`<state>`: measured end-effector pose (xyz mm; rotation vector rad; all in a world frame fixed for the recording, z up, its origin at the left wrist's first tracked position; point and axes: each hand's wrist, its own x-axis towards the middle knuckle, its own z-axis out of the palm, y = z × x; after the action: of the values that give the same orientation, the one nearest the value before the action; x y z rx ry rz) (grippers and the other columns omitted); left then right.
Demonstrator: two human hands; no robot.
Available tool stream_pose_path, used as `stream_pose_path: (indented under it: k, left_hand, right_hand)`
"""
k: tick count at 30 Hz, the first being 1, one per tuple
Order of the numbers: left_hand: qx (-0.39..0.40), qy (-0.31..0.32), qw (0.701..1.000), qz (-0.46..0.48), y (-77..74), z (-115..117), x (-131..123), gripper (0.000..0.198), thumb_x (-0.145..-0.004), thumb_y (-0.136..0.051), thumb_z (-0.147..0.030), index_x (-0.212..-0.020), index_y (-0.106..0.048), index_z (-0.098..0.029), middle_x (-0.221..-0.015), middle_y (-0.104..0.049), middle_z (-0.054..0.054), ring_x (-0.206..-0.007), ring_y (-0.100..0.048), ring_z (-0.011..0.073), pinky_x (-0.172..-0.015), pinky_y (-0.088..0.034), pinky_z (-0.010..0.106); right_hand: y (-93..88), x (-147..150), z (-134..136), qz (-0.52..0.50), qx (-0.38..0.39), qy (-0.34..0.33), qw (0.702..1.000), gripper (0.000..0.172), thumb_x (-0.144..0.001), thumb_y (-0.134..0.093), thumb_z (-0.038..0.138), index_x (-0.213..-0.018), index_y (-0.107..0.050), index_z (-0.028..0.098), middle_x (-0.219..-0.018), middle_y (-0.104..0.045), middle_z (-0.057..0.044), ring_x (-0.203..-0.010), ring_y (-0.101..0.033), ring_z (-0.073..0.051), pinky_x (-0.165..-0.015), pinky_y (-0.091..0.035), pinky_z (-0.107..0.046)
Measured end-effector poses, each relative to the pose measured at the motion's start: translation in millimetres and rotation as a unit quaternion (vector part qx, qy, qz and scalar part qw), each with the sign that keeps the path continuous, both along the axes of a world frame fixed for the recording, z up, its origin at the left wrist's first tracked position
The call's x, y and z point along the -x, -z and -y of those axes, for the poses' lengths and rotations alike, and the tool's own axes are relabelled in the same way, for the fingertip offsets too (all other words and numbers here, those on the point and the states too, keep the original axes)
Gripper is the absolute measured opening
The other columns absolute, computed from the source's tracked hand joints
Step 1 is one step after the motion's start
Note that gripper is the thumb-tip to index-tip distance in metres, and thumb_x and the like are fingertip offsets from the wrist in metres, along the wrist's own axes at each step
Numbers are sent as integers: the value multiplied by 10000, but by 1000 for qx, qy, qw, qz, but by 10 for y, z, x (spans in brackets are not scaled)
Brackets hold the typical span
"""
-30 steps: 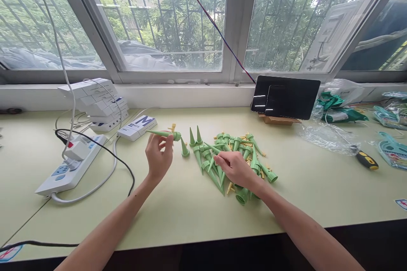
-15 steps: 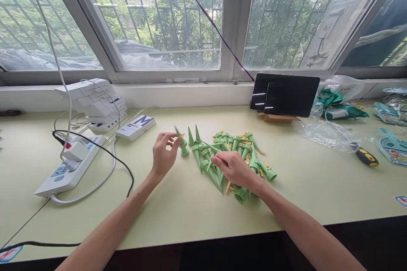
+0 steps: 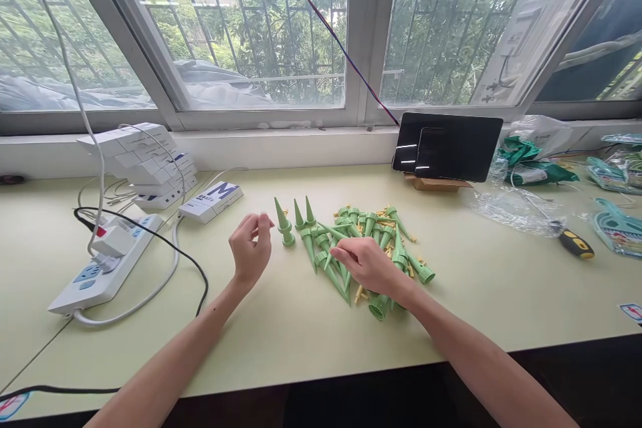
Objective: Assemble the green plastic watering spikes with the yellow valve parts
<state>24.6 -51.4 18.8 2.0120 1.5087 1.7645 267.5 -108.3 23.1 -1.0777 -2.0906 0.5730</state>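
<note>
Loosely curled, the left hand hovers above the pale green counter, its fingers drawn close together at the tips and pinching nothing. Just to its right, apart from it, a green plastic spike stands upright on its wide end. Two more upright spikes stand close behind that one.

Further right lies a loose heap of spikes, green cones crossed over one another with small yellow parts among them. The right hand rests palm down on the near side of this heap. Its fingers bend down onto one spike at the heap's left edge, but whether they pinch it or only touch it cannot be told.

At the left, a stack of closed white boxes sits against the window sill, contents hidden. A flat white box with a blue M lies beside it. A white power strip with cables lies nearer the edge.

Behind the heap, a dark tablet leans on a cardboard stand. To the right, a clear plastic bag lies crumpled on the counter, and a screwdriver with a yellow and black handle rests at its near end. Another clear bag against the sill holds dark green packed goods. Teal items in clear wrapping lie at the far right edge.
</note>
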Motion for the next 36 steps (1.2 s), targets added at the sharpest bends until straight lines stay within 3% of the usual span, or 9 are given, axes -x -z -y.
stream_pose_path:
  k: [3, 6, 10, 21, 25, 28, 30, 32, 36]
  left_hand:
    - [-14, 107, 989, -97, 17, 78, -65, 452, -952, -471, -391, -546, -486, -192, -558, -521, 14, -533, -505, 128, -526, -434, 252]
    - [33, 221, 953, -203, 94, 153, -152, 460, -948, -479, -358, -520, -438, -195, -516, -425, -13, -470, -388, 109, -466, -346, 249]
    - [87, 303, 906, -284, 202, 205, -215, 453, -932, -500, -290, -510, -371, -186, -511, -360, -32, -466, -308, 99, -457, -280, 255]
    - [120, 316, 893, -298, 215, 189, -185, 432, -922, -494, -260, -525, -346, -179, -513, -328, -39, -484, -288, 96, -481, -269, 256]
    - [123, 318, 894, -290, 241, 176, -176, 444, -928, -493, -254, -528, -321, -170, -510, -301, -46, -485, -261, 86, -488, -255, 248]
    - [129, 321, 891, -293, 255, 162, -176, 454, -942, -486, -273, -536, -315, -165, -513, -291, -48, -493, -252, 84, -503, -254, 244]
    - [135, 324, 889, -295, 256, 152, -177, 462, -952, -479, -294, -538, -322, -163, -512, -288, -49, -496, -248, 85, -511, -253, 244]
    - [144, 329, 885, -296, 254, 143, -178, 470, -960, -470, -310, -536, -335, -160, -507, -285, -51, -496, -249, 85, -516, -252, 243]
    - [162, 335, 880, -296, 252, 124, -171, 486, -973, -443, -330, -528, -355, -156, -505, -288, -48, -498, -255, 87, -520, -249, 242]
  right_hand:
    - [11, 3, -9, 2, 0, -3, 1000, 456, -1021, -377, 404, -619, -338, 193, -570, -363, 40, -525, -337, -101, -532, -270, -249]
    - [19, 6, -16, 5, -1, -7, 1000, 456, -1021, -378, 413, -626, -315, 193, -576, -372, 40, -534, -342, -102, -541, -267, -246]
    - [26, 9, -17, 11, -10, -10, 1000, 453, -1023, -372, 415, -633, -302, 194, -582, -372, 38, -546, -341, -107, -550, -267, -245]
    - [71, -11, -38, 50, -46, 9, 998, 411, -1021, -392, 411, -704, -513, 180, -641, -528, 1, -593, -460, -121, -586, -343, -240]
    - [-26, -200, -171, 53, -79, 110, 989, 353, -1012, -415, 388, -823, -614, 166, -726, -627, -40, -611, -532, -143, -612, -415, -259]
    - [-145, -484, -418, 68, -87, 215, 970, 348, -1007, -410, 382, -1123, -628, 136, -1004, -691, -119, -785, -640, -201, -704, -496, -302]
    - [-195, -711, -642, 122, -87, 275, 950, 427, -995, -424, 375, -1322, -541, 126, -1239, -630, -169, -1008, -644, -270, -856, -502, -370]
    - [-197, -938, -883, 189, -51, 335, 922, 529, -992, -405, 389, -1466, -404, 153, -1476, -428, -198, -1134, -604, -330, -912, -491, -430]
    - [-99, -1304, -1294, 289, 64, 415, 861, 671, -984, -332, 518, -1569, -97, 290, -1622, 75, -141, -1054, -656, -356, -836, -526, -501]
